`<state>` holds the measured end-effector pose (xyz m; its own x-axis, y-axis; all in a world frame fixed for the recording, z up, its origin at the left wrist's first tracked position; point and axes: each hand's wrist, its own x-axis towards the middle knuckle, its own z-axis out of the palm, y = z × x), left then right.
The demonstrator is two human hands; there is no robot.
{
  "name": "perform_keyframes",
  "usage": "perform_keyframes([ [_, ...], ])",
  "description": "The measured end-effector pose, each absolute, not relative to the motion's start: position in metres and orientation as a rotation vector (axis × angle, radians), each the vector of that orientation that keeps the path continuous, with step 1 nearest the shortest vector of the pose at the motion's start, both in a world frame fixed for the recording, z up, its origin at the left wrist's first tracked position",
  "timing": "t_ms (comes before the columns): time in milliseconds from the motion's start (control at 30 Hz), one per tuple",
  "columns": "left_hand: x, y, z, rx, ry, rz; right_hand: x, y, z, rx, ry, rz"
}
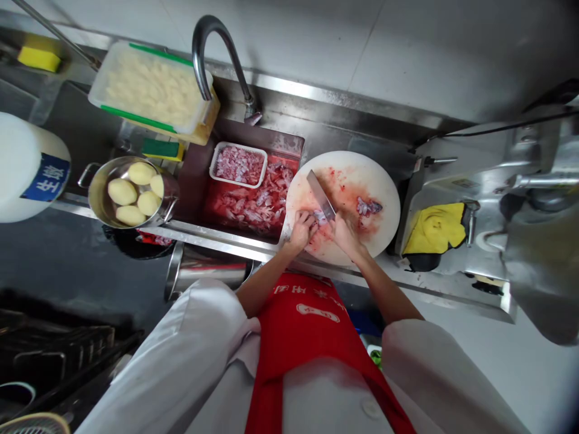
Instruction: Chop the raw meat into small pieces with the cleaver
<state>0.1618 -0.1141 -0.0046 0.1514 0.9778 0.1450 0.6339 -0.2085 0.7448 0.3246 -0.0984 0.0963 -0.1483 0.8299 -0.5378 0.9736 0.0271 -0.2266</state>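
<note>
A round white cutting board (384, 181), stained red, lies beside the sink. My right hand (344, 233) is closed round the handle of a cleaver (320, 194), whose blade points up and left over the board. Just left of the blade, my left hand (303, 229) has its fingers curled against a small piece of pale meat (320, 217) on the board. More chopped meat (368, 207) sits on the board's right side. In the sink (194, 175), meat pieces (257, 208) lie in reddish liquid, next to a white basket (238, 182) of cut pieces.
A faucet (226, 45) arches over the sink's back edge. To the left stand a lidded food container (149, 87), a pot of peeled potatoes (126, 191) and a white bucket (31, 169). A yellow cloth (436, 229) lies right of the board.
</note>
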Motion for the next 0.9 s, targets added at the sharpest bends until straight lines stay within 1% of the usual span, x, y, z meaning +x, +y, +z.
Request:
perform_keyframes([
  [200,0.169,-0.111,0.003,1.854,1.674,0.853,0.376,-0.127,0.095,1.937,1.966,-0.920],
  [333,0.159,-0.115,0.012,1.788,1.799,0.724,0.371,-0.112,0.094,1.944,1.997,-0.897],
  [433,0.145,-0.107,0.020,1.844,1.765,0.688,0.377,-0.102,0.097,2.061,2.028,-0.912],
  [533,0.145,-0.071,0.029,2.084,1.407,0.664,0.401,-0.110,0.104,2.339,2.019,-0.825],
  [633,0.163,-0.022,0.032,2.302,0.848,0.411,0.425,-0.130,0.107,2.487,1.884,-0.756],
  [700,0.176,0.000,0.031,2.346,0.673,0.280,0.431,-0.145,0.104,2.513,1.800,-0.756],
  [767,0.183,0.003,0.028,2.362,0.709,0.250,0.430,-0.158,0.101,2.527,1.737,-0.772],
  [900,0.177,-0.035,0.022,2.312,1.101,0.413,0.408,-0.167,0.107,2.545,1.642,-0.814],
])
